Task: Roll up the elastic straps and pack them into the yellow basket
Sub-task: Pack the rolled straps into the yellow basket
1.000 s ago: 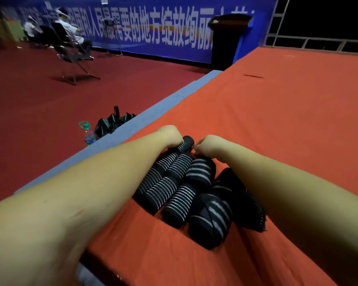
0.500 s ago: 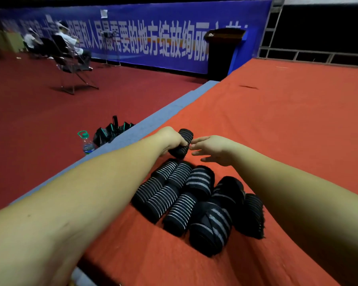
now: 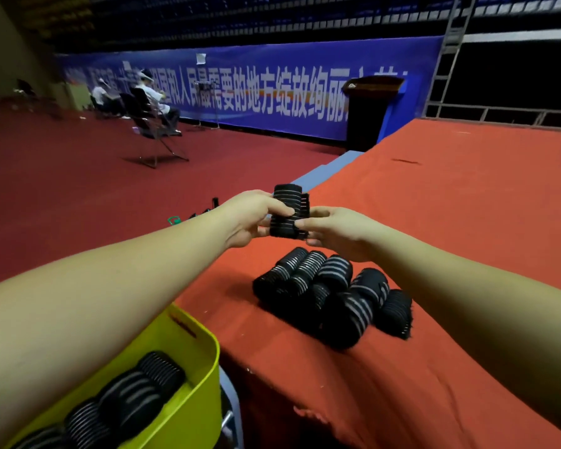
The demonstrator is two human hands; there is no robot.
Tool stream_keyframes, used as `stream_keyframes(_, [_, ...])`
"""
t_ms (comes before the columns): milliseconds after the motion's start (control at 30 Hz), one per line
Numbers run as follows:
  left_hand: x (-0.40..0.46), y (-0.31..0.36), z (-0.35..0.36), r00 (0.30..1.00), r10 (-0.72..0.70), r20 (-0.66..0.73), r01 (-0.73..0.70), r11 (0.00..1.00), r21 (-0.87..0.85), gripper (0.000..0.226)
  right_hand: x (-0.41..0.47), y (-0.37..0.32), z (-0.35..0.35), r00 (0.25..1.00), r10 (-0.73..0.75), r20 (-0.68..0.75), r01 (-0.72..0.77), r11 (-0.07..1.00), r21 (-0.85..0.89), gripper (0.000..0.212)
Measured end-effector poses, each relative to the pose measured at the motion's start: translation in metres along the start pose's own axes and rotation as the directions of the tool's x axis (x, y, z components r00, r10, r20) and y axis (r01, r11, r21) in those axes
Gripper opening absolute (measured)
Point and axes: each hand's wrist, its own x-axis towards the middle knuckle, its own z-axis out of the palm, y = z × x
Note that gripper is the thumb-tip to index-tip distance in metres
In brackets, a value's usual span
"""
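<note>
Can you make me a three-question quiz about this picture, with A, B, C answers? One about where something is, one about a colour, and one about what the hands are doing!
1. Where is the pile of rolls?
A. On the red cloth
B. On a chair
C. On the floor

2. What colour is the basket?
A. Blue
B. Yellow
C. White

3. What are the hands doing?
A. Resting flat on the cloth
B. Holding one roll up together
C. Lifting the basket

Answers:
1 A: the rolls lie on the red cloth.
2 B: its wall is bright yellow.
3 B: the left hand and right hand grip one roll above the pile.
</note>
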Motion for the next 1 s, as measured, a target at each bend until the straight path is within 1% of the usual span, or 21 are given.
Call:
stream_keyframes(100, [-0.047, -0.004, -0.011, 0.999, 0.017, -0.031, -0.017, 1.0, -0.001, 0.016, -0.015, -0.009, 0.035, 0.997, -0.041, 0.061, 0.043, 0.998, -0.037, 0.014])
stream_keyframes(167, [-0.078, -0.012, -0.018, 0.998, 0.025, -0.066, -0.025, 1.0, 0.005, 0.017, -0.023, -0.009, 0.057, 0.994, -0.047, 0.102, 0.058, 0.992, -0.108, 0.016])
stream_keyframes(233, [-0.109, -0.023, -0.025, 0.991, 0.02, -0.133, -0.022, 1.0, -0.014, 0.016, -0.031, -0.007, 0.079, 0.988, -0.062, 0.145, 0.089, 0.978, -0.189, 0.02])
stream_keyframes(367, [-0.161, -0.046, -0.043, 0.968, -0.027, -0.248, 0.011, 0.998, -0.066, 0.021, -0.044, -0.004, 0.13, 0.969, -0.07, 0.237, 0.153, 0.923, -0.353, 0.026])
stream_keyframes(400, [-0.171, -0.054, -0.05, 0.96, -0.049, -0.275, 0.03, 0.997, -0.07, 0.028, -0.046, -0.004, 0.143, 0.964, -0.066, 0.257, 0.166, 0.906, -0.39, 0.027])
stream_keyframes(467, [-0.191, -0.071, -0.065, 0.933, -0.086, -0.349, 0.059, 0.994, -0.087, 0.053, -0.047, -0.002, 0.17, 0.955, -0.049, 0.294, 0.18, 0.882, -0.435, 0.028])
stream_keyframes(500, [-0.201, -0.079, -0.072, 0.913, -0.098, -0.396, 0.066, 0.993, -0.095, 0.06, -0.046, -0.001, 0.183, 0.951, -0.041, 0.308, 0.182, 0.877, -0.444, 0.027])
stream_keyframes(533, [-0.211, -0.086, -0.079, 0.896, -0.104, -0.433, 0.068, 0.993, -0.097, 0.061, -0.045, 0.001, 0.196, 0.946, -0.037, 0.321, 0.187, 0.873, -0.451, 0.026])
stream_keyframes(633, [-0.236, -0.104, -0.098, 0.862, -0.127, -0.49, 0.094, 0.991, -0.091, 0.049, -0.04, 0.007, 0.232, 0.93, -0.014, 0.367, 0.199, 0.86, -0.47, 0.023])
stream_keyframes(700, [-0.248, -0.112, -0.109, 0.853, -0.159, -0.497, 0.12, 0.987, -0.109, 0.041, -0.036, 0.011, 0.252, 0.924, 0.013, 0.382, 0.185, 0.859, -0.477, 0.021])
stream_keyframes(833, [-0.271, -0.127, -0.129, 0.816, -0.265, -0.513, 0.182, 0.961, -0.208, 0.023, -0.026, 0.021, 0.291, 0.894, 0.103, 0.436, 0.143, 0.857, -0.496, 0.032])
stream_keyframes(900, [-0.278, -0.134, -0.137, 0.79, -0.303, -0.534, 0.209, 0.95, -0.23, 0.016, -0.024, 0.025, 0.305, 0.869, 0.134, 0.477, 0.105, 0.891, -0.442, 0.025])
stream_keyframes(1000, [-0.286, -0.147, -0.147, 0.75, -0.352, -0.56, 0.238, 0.934, -0.268, 0.012, -0.021, 0.031, 0.319, 0.858, 0.155, 0.491, 0.041, 0.93, -0.365, 0.014])
